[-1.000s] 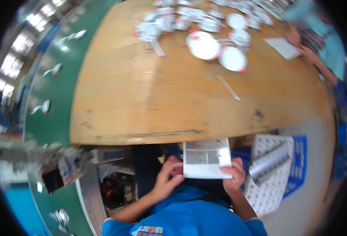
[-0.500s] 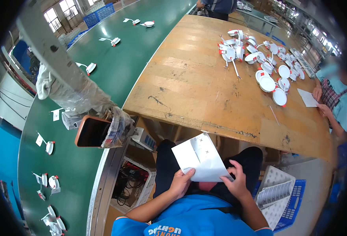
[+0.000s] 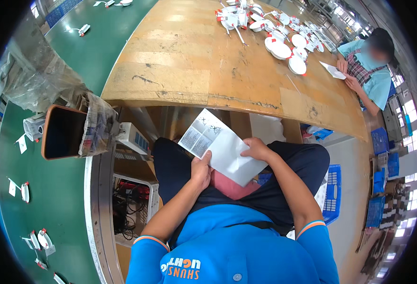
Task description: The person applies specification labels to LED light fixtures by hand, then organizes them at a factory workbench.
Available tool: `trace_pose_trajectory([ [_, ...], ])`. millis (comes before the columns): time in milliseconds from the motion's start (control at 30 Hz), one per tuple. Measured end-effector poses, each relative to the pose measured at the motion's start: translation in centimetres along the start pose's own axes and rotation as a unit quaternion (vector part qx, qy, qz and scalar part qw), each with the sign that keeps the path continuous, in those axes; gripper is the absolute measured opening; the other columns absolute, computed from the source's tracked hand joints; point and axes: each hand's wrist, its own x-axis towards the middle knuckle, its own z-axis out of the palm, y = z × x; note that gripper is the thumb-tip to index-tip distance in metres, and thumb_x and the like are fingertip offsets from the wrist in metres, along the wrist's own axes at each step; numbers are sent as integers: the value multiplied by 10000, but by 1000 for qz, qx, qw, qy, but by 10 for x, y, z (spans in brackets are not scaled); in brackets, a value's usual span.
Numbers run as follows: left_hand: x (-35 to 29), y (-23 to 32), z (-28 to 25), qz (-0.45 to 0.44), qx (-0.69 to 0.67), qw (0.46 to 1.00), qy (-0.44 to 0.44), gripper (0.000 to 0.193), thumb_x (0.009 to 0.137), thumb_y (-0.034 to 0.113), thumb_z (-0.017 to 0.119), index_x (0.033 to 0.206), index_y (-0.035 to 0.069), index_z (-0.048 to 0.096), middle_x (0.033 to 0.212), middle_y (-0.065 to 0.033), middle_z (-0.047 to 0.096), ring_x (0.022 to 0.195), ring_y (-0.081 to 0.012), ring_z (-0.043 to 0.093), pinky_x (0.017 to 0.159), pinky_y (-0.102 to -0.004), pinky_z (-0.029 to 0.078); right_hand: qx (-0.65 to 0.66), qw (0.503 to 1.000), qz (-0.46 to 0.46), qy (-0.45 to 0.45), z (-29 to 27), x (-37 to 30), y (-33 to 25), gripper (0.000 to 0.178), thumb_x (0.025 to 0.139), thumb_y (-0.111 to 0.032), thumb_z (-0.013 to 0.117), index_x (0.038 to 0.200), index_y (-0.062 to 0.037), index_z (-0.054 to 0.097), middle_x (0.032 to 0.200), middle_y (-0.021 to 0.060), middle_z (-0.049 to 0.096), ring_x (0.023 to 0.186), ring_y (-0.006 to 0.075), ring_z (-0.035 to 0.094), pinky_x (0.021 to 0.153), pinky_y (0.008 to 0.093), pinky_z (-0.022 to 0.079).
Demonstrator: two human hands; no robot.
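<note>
Over my lap is a white printed leaflet (image 3: 229, 156), with small diagrams and blocks of print on its far left part and a plain part nearer me. My left hand (image 3: 200, 171) pinches its near left edge, thumb on top. At the right edge, my right hand (image 3: 256, 150) holds the sheet, fingertips on its upper face and the remaining fingers partly curled. A padded pinkish seat (image 3: 232, 185) shows below the leaflet between my legs.
A wooden table (image 3: 170, 71) lies ahead, bearing several round white downlights (image 3: 279, 48). On the left, a green conveyor belt (image 3: 43, 189) carries more lights. A phone (image 3: 64, 131) hangs on a wrapped post. Across the table, a person (image 3: 367, 68) holds white paper (image 3: 333, 70).
The leaflet has turned and opened out, showing more print. My right hand has gone from its lower corner to its right edge, fingers closing on it. The view has shifted right.
</note>
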Motion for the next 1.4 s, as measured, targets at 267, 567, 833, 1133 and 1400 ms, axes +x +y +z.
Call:
trace_pose_trajectory([
  [267, 11, -41, -19, -125, 118, 985, -19, 261, 845, 30, 442, 1104, 12, 466, 1036, -115, 552, 923, -242, 548, 821, -335, 443, -206, 968, 51, -131, 47, -24, 40, 307, 552, -117, 679, 857, -115, 650, 838, 130, 621, 763, 262, 595, 691, 337, 460],
  [567, 19, -33, -17, 21, 175, 983, 52, 204, 826, 0, 462, 1019, -8, 527, 981, -90, 576, 829, -162, 557, 763, -272, 435, -240, 965, 103, -16, 37, -16, 23, 210, 619, -161, 647, 822, -110, 647, 810, 144, 613, 813, 284, 592, 704, 375, 472],
  [833, 25, -58, -19, -95, 276, 956, -17, 345, 770, -94, 471, 1103, 0, 473, 1043, -112, 555, 928, -220, 540, 837, -310, 419, -375, 906, 172, -97, 36, -42, -3, 188, 729, -121, 522, 867, -92, 646, 922, 127, 613, 859, 244, 597, 670, 365, 475],
  [1133, 10, -59, -32, -34, 275, 960, 46, 308, 734, -98, 500, 1026, -4, 523, 947, -90, 589, 847, -185, 565, 750, -284, 445, 61, 974, -191, 108, 49, -40, -32, 121, 666, -58, 626, 788, -60, 626, 778, 96, 589, 761, 269, 556, 668, 341, 441],
  [1400, -6, -52, -19, 3, 377, 911, 169, 54, 714, -32, 579, 755, -5, 602, 678, -25, 580, 579, -82, 513, 528, -201, 409, 52, 955, -263, 126, 61, -17, -29, 136, 615, -95, 658, 750, -94, 637, 746, 50, 554, 776, 239, 511, 686, 329, 434],
])
